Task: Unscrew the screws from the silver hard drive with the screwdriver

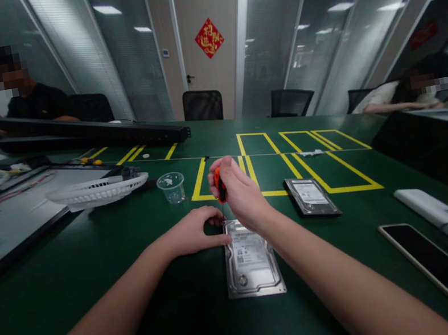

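Observation:
A silver hard drive (253,263) with a white label lies flat on the green table, right in front of me. My right hand (237,191) is closed around an orange and black screwdriver (220,184), whose thin shaft points down at the drive's far left corner. At that same corner is my left hand (198,230), its thumb resting on the drive's label and its fingers bent at the far left edge. Whether the left fingers pinch anything small at the screwdriver's tip cannot be made out.
A clear plastic cup (171,188) stands beyond my left hand. To the right lie a second hard drive (311,196), a white power bank (443,214) and a phone (446,272). White fan parts (98,192) are at left. Two people sit across the table.

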A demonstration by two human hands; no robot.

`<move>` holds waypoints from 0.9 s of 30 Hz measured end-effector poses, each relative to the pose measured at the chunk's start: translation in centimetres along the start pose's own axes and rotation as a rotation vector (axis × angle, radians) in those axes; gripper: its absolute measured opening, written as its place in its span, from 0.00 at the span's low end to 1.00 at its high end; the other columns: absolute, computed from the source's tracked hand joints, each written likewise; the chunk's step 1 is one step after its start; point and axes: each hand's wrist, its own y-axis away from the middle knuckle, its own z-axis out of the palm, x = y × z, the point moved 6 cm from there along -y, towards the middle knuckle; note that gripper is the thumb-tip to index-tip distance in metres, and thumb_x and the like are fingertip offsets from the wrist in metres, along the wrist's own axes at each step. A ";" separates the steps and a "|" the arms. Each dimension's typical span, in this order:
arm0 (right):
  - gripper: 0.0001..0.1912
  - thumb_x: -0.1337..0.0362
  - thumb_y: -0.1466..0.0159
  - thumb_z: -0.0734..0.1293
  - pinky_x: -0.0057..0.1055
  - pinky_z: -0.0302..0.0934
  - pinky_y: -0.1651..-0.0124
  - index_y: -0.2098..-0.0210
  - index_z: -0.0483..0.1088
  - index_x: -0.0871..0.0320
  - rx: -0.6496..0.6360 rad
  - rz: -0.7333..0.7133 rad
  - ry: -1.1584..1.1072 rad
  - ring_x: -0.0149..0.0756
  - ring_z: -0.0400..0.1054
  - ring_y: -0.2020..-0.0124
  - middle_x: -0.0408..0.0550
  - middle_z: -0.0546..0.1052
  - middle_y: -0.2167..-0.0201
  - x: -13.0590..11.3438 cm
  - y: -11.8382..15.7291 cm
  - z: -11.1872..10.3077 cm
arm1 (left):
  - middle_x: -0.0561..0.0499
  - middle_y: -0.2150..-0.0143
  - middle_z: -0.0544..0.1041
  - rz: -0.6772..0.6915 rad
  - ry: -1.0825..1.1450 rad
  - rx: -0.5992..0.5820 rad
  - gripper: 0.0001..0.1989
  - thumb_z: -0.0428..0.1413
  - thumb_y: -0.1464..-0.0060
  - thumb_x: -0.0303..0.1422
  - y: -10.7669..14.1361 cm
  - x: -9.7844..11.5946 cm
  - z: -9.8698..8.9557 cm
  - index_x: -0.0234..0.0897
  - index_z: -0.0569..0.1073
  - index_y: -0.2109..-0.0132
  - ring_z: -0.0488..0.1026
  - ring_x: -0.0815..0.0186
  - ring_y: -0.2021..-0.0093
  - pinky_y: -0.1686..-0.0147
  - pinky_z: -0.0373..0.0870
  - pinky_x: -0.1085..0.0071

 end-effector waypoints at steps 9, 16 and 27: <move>0.17 0.47 0.35 0.66 0.29 0.52 0.73 0.66 0.63 0.52 -0.008 0.020 0.080 0.30 0.61 0.75 0.38 0.68 0.76 -0.1 -0.1 -0.5 | 0.46 0.57 0.78 -0.007 0.005 0.007 0.25 0.66 0.50 0.48 -0.1 0.3 0.0 0.35 0.76 0.51 0.74 0.58 0.58 0.59 0.71 0.65; 0.12 0.52 0.36 0.66 0.28 0.54 0.71 0.68 0.71 0.54 -0.031 0.014 0.070 0.30 0.64 0.72 0.39 0.69 0.75 -0.7 -0.2 -0.2 | 0.46 0.57 0.78 -0.003 0.000 0.012 0.25 0.66 0.50 0.49 -0.1 0.2 -0.1 0.35 0.76 0.52 0.74 0.57 0.59 0.60 0.70 0.65; 0.10 0.55 0.37 0.66 0.30 0.56 0.68 0.70 0.67 0.54 0.014 0.040 0.034 0.31 0.65 0.70 0.41 0.73 0.72 -0.6 -0.3 -0.3 | 0.46 0.57 0.78 -0.004 0.024 0.002 0.24 0.66 0.50 0.48 0.0 0.4 -0.1 0.36 0.76 0.53 0.74 0.57 0.58 0.59 0.70 0.65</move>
